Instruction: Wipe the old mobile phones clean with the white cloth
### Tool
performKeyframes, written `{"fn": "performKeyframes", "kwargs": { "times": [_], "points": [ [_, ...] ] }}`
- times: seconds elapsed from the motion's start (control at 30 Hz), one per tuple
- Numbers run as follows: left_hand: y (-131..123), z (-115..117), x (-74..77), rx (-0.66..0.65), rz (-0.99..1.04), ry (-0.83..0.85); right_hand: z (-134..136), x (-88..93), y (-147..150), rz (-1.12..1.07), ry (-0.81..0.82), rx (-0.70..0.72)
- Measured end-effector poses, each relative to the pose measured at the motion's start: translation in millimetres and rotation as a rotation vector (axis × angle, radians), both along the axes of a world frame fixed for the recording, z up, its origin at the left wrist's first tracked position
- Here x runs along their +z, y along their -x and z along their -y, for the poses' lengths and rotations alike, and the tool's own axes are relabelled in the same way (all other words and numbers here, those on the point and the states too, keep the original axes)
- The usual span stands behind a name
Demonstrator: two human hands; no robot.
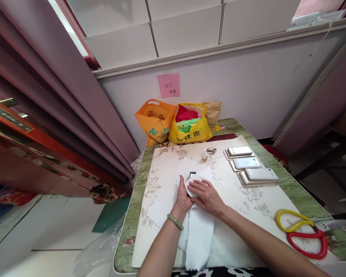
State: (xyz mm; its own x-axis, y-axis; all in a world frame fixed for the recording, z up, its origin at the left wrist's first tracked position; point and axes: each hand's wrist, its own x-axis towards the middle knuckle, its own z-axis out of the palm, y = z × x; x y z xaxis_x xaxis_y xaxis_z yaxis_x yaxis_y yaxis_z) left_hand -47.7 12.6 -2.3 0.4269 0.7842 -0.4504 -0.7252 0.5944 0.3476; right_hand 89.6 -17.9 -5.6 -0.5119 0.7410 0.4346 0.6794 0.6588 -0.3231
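Note:
My left hand [183,197], with a green bangle at its wrist, supports a phone [192,175] from below; only the phone's dark-edged top corner shows. Over the phone lies a white cloth [200,234], which hangs down toward the table's front edge. The fingers of my right hand [206,195] lie together on the cloth, pressing it onto the phone. A small bottle [204,155] stands just beyond my hands, beside a thin wire-like item [211,151].
Several phones lie stacked at the right [261,174]. Large scissors [305,231] with yellow and red handles rest at the front right. An orange bag [155,123] and a filled yellow bag [190,130] stand at the back of the table [338,232].

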Motion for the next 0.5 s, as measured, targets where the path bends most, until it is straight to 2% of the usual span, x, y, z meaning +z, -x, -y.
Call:
{"fn": "performKeyframes", "kwargs": {
  "times": [0.13,0.2,0.3,0.37,0.4,0.43,0.5],
  "points": [
    [-1.2,0.1,3.2,0.138,0.019,-0.007,-7.6,4.1,6.4,-0.248,0.064,-0.029],
    [-2.2,0.7,5.3,0.125,0.027,-0.027,-8.7,11.8,6.3,-0.379,0.158,-0.08],
    [-3.9,2.0,6.9,0.055,0.008,-0.081,-13.3,25.3,7.4,-0.602,0.333,-0.292],
    [-3.7,1.7,5.4,0.039,-0.045,-0.119,-18.0,30.1,13.0,-0.75,0.357,-0.438],
    [-2.8,0.8,3.6,0.051,-0.086,-0.135,-19.8,30.1,17.6,-0.8,0.334,-0.46],
    [-1.5,-0.6,1.4,0.077,-0.129,-0.151,-20.9,28.3,23.1,-0.82,0.301,-0.434],
    [2.0,-4.4,-3.6,0.143,-0.197,-0.178,-20.0,20.7,35.1,-0.762,0.236,-0.293]
  ]
}}
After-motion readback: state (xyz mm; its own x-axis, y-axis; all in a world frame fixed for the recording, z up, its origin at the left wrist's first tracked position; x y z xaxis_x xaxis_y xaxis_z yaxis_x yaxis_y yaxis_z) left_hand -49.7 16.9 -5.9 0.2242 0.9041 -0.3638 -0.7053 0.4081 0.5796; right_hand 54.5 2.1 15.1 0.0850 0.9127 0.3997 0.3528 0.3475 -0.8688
